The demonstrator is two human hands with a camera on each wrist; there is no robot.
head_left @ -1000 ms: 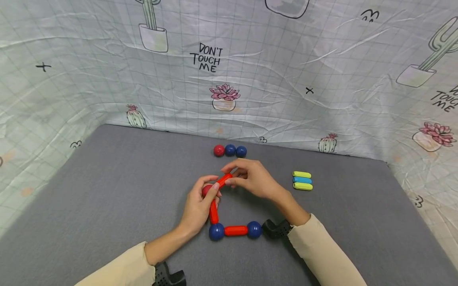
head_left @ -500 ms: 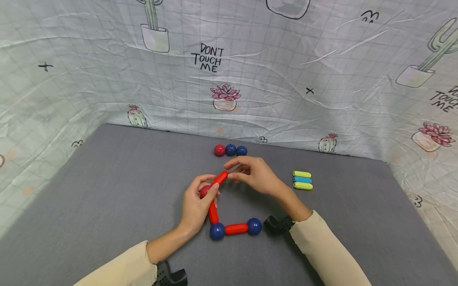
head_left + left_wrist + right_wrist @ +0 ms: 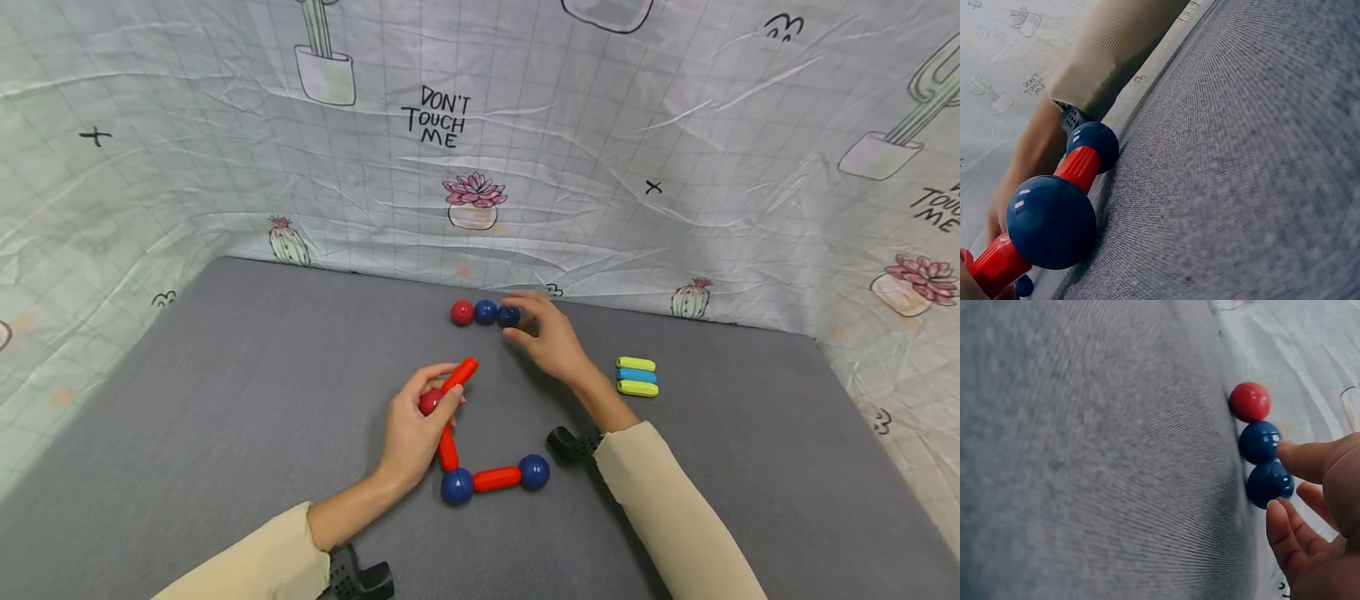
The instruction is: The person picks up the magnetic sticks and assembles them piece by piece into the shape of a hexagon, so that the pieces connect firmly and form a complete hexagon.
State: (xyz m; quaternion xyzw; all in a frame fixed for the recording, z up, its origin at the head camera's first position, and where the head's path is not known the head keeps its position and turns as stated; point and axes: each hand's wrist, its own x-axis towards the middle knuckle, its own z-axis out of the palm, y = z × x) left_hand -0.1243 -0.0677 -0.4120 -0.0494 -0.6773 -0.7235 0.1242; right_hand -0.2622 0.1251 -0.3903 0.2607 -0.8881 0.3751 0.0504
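Fingers of the left hand are curling round a red ball at the top of the near build, w/ a red rod sticking up-right from it and another red rod running down to a blue ball. Near that, a third red rod is linking to a second blue ball. Farther back, the right hand is closing thumb and fingertips on the right-end blue ball of a row of 3; probably touching, grip not clear. Middle blue ball and far red ball are sitting beside it. At right, yellow-green and blue rods are lying stacked on the grey mat.
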